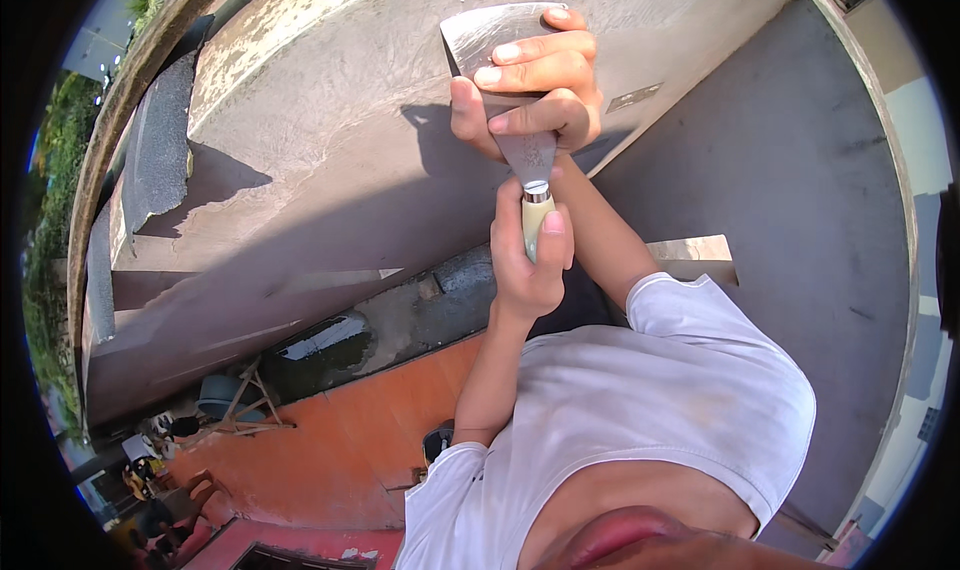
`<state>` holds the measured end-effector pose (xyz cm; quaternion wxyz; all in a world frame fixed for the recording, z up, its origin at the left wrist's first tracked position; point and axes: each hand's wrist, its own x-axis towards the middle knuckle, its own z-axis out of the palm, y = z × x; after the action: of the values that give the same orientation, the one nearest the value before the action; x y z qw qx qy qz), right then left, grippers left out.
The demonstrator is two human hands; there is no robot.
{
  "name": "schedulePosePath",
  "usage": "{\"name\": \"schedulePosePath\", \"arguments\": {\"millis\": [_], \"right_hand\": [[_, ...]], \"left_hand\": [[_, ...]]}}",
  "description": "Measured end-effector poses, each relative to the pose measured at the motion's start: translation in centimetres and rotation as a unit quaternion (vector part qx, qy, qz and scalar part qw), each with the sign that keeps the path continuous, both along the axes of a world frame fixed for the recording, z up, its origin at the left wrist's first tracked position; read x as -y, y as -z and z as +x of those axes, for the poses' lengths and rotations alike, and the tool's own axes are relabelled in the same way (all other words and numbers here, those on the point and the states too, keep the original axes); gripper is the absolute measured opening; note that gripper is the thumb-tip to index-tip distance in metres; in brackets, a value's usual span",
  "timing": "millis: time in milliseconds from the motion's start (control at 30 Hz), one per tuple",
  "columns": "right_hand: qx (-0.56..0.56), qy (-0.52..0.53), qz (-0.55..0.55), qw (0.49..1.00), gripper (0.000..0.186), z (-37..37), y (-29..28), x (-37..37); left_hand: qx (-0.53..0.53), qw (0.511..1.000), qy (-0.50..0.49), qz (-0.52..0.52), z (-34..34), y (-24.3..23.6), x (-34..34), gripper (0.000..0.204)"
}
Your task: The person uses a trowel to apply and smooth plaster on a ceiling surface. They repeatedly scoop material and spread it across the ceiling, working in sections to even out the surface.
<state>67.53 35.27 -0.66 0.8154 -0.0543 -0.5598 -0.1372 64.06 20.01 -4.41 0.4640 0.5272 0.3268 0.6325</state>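
A putty knife [523,148] with a wide metal blade and cream handle is held upright in the head view, against the backdrop of a pale plastered surface [310,80]. My left hand [525,275] is closed round the handle, thumb along it. Above it, my right hand [550,80] grips the blade, its fingers lying across the metal and its thumb and fingertips partly at the sides. The hands cast a shadow on that surface. Whether the blade touches the surface, I cannot tell.
Torn grey sheeting [160,145] hangs at the left edge of the plastered surface. A shaded grey wall [780,210] rises at the right. Below lie a wet drain channel [325,335], an orange floor or wall [300,450] and a grey-blue basin [218,395] on a wooden stand.
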Motion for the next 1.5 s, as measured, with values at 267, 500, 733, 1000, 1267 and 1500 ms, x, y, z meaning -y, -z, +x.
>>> {"name": "schedulePosePath", "arguments": {"millis": [267, 500, 733, 1000, 1267, 1500], "right_hand": [[-0.038, 0.054, 0.011, 0.998, 0.038, 1.2, -2.8, -0.8], [-0.030, 0.035, -0.062, 0.997, 0.036, -0.9, 1.4, 1.4], [-0.060, 0.100, -0.028, 0.993, 0.033, -1.9, -4.2, 0.8], [0.476, 0.023, -0.283, 0.832, 0.029, 0.3, 6.0, 11.8], [0.537, -0.153, -0.524, 0.643, 0.028, 4.7, 12.5, 17.0], [0.360, -0.046, -0.619, 0.696, 0.019, 4.3, 14.7, 14.2]], "left_hand": [[-0.080, 0.996, 0.035, 0.008, -1.3, -3.9, -1.1, 0.040], [-0.054, 0.998, 0.007, -0.037, -2.2, -0.5, 1.4, 0.038], [-0.109, 0.993, 0.001, 0.052, -5.0, -6.5, -0.4, 0.033], [0.125, 0.986, 0.009, -0.113, -7.5, 6.8, 7.8, 0.039], [0.070, 0.846, -0.286, -0.445, -22.1, 23.9, 27.3, 0.037], [0.114, 0.739, -0.476, -0.463, -26.0, 25.8, 35.3, 0.029]]}}
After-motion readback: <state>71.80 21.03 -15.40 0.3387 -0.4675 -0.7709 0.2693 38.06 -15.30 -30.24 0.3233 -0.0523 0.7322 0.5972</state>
